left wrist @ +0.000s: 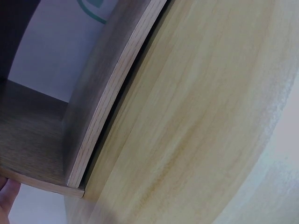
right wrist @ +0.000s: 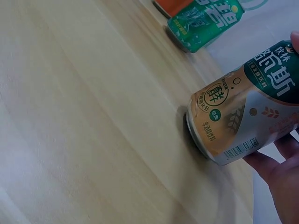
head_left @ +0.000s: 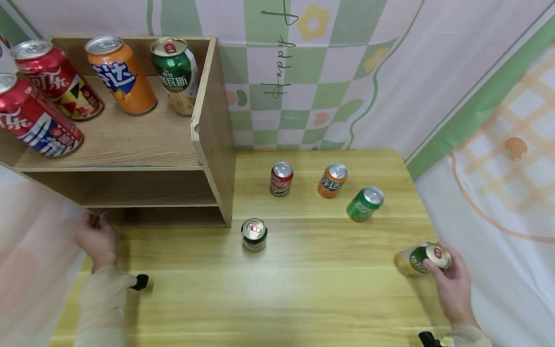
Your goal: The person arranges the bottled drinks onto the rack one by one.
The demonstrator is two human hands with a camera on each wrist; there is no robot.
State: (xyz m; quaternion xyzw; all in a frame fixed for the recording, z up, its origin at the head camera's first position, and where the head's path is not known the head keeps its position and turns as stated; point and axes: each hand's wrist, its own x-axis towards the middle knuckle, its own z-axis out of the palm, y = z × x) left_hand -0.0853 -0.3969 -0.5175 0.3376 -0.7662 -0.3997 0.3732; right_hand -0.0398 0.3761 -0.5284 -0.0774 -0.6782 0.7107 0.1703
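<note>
My right hand point(head_left: 453, 284) grips a green, white and gold drink can point(head_left: 418, 260) around its upper part, at the table's right side. The can leans, and its gold base is close over the tabletop in the right wrist view, where a barcode and the printed label point(right wrist: 275, 79) show. At the far left, my left hand point(head_left: 97, 238) holds the lower front edge of the wooden shelf's side panel point(left wrist: 42, 183); fingers point(left wrist: 8, 196) show beside that edge in the left wrist view. Nearest the held can stands a green can point(head_left: 364, 205).
An orange can point(head_left: 332, 180), a red can point(head_left: 282, 179) and a gold-topped can point(head_left: 254, 235) stand on the wooden table point(head_left: 282, 299). On the shelf's top level point(head_left: 130, 144) are two red cans point(head_left: 39, 118), an orange can point(head_left: 121, 77) and a green-and-gold can point(head_left: 175, 77). Patterned cloth point(head_left: 299, 96) hangs behind.
</note>
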